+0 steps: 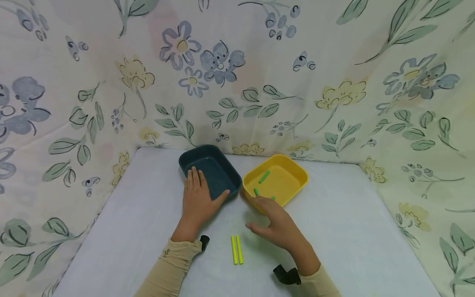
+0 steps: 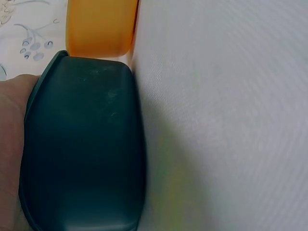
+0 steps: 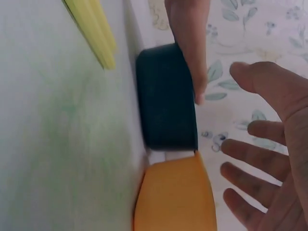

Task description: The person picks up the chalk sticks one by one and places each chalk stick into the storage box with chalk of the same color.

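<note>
My left hand lies over the near rim of a dark teal tray, its fingers straight and its thumb spread along the edge. In the left wrist view, the outer wall of the teal tray fills much of the picture beside the hand. At the near side of a yellow tray, my right hand hovers with fingers spread and nothing between them. Several short green sticks lie in the yellow tray, one partly covered by the right hand's fingers.
Two thin yellow sticks lie side by side on the white table, between the forearms. The trays stand corner to corner near the back edge. Behind and at both sides hangs a floral cloth.
</note>
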`<state>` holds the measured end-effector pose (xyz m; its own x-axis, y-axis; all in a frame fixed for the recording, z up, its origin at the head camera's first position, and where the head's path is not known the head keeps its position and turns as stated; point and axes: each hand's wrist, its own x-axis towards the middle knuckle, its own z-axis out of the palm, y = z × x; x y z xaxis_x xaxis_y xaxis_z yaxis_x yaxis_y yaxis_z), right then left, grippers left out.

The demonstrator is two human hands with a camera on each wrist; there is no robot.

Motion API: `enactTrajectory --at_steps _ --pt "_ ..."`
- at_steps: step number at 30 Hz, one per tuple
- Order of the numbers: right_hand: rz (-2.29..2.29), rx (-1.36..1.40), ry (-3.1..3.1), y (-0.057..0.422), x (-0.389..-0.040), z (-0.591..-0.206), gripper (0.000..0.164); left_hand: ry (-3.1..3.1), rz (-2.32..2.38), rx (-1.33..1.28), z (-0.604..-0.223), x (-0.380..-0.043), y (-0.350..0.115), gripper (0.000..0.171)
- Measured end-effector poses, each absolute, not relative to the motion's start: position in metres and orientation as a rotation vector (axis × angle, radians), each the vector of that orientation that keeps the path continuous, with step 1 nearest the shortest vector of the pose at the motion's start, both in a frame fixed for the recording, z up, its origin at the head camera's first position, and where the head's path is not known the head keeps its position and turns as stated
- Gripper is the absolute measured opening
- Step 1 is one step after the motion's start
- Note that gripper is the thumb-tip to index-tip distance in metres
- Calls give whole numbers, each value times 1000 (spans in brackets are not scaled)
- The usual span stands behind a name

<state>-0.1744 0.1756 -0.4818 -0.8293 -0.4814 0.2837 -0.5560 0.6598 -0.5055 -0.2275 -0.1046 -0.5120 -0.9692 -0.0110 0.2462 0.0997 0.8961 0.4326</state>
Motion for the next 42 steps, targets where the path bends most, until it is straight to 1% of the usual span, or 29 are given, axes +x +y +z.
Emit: enactTrajectory --at_steps 4,11,16,22,29,42 --pt "896 929 -2784 172 -169 -482 76 -2819 -651 -68 -511 -227 -105 123" --pt "871 1037 -2777 165 -162 -486 72 -2828 -635 -77 -509 -227 -105 122" --pt "891 1061 -2903 161 -161 -492 79 -2828 -621 -82 -509 -228 -104 121" --pt "760 1128 -3070 159 -160 -498 87 -2841 -617 -87 -509 -228 -104 121" --pt "715 1172 -3125 155 -157 -499 81 -2816 -604 -84 -508 -228 -104 119" --pt "651 1165 -3138 152 -152 -502 77 -2865 -639 -75 -508 -227 -104 120"
